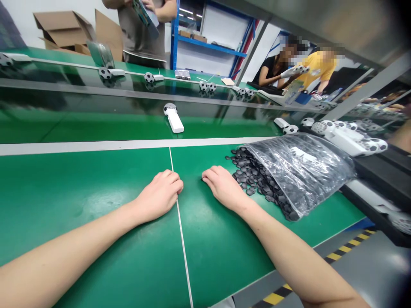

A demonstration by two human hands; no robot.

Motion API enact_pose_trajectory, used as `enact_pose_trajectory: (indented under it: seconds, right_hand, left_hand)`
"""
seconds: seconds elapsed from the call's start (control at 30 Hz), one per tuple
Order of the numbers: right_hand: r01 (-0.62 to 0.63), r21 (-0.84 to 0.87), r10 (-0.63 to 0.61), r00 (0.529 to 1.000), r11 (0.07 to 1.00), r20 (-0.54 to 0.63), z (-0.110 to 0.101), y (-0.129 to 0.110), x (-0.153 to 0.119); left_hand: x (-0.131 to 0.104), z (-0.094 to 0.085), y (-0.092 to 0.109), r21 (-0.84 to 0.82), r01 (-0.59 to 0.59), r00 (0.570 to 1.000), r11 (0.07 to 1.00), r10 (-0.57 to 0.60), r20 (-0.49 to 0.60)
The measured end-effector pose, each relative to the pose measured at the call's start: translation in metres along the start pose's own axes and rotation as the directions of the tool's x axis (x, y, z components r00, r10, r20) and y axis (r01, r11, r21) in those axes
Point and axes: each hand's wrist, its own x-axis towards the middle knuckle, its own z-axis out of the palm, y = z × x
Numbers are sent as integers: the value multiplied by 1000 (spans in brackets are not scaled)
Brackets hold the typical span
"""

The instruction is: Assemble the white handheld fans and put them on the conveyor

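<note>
My left hand [163,191] rests near the white seam on the green tabletop, its fingers curled inward. Whatever it may hold is hidden from me. To its right, my right hand [222,185] has fingers and thumb pinched together, with the dark edge of a small black piece showing at the fingertips. Just beyond that wrist, flat black pieces [257,179] spill from the mouth of a clear plastic bag [308,167]. Ahead of both hands, a white handheld device with a football-patterned head [175,119] lies on the green belt.
A white strip [96,146] separates table from belt. At right, a black tray [385,171] holds several white football-patterned devices [349,137]. More devices line the far ledge. Across stands a person [141,34] holding a board; other people work at far right. Cardboard boxes [64,30] sit behind.
</note>
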Motion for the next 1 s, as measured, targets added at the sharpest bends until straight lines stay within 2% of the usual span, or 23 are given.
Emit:
enact_pose_trajectory:
  seconds: [0.33, 0.53, 0.77, 1.0]
  right_hand:
    - [24, 58, -24, 1000, 998, -5, 1, 3, -1]
    - [-18, 62, 20, 999, 998, -29, 2, 7, -1]
    - [56, 128, -53, 998, 990, -27, 1, 3, -2]
    - [62, 147, -58, 998, 987, -35, 1, 2, -1]
  left_hand:
    - [1, 0, 0, -14, 2, 1000, 1000, -2, 6]
    - [1, 1, 0, -4, -1, 1000, 1000, 1, -1]
    - [1, 0, 0, -7, 0, 1000, 1000, 0, 1]
    - [0, 0, 0, -10, 0, 1000, 1000, 0, -3]
